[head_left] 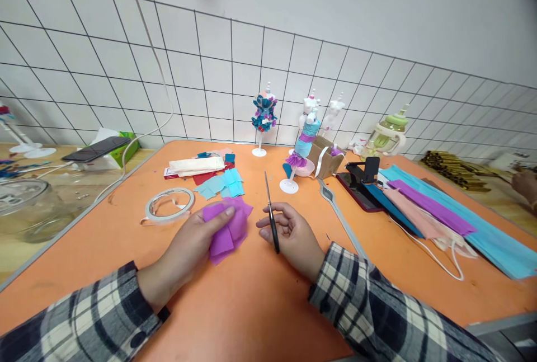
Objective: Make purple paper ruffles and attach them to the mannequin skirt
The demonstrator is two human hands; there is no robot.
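Note:
My left hand (197, 239) is closed on purple crepe paper (232, 230), its thumb pressing on top of the folded pieces. A short way to the right, my right hand (293, 236) grips a pair of scissors (272, 219) with black handles, their narrow blades together and pointing away from me. The scissors and the paper are apart. Just beyond my left hand lie light blue paper pieces (222, 184). A roll of white tape (170, 204) rests to the left of them.
Small mannequins stand at the back, one in blue ruffles (264, 113), one in blue and purple (308, 132). Folded coloured paper strips (436, 205) and a phone (359, 191) lie at right. A glass jar (25, 211) is far left. Another person's hand (524, 186) shows at the right edge.

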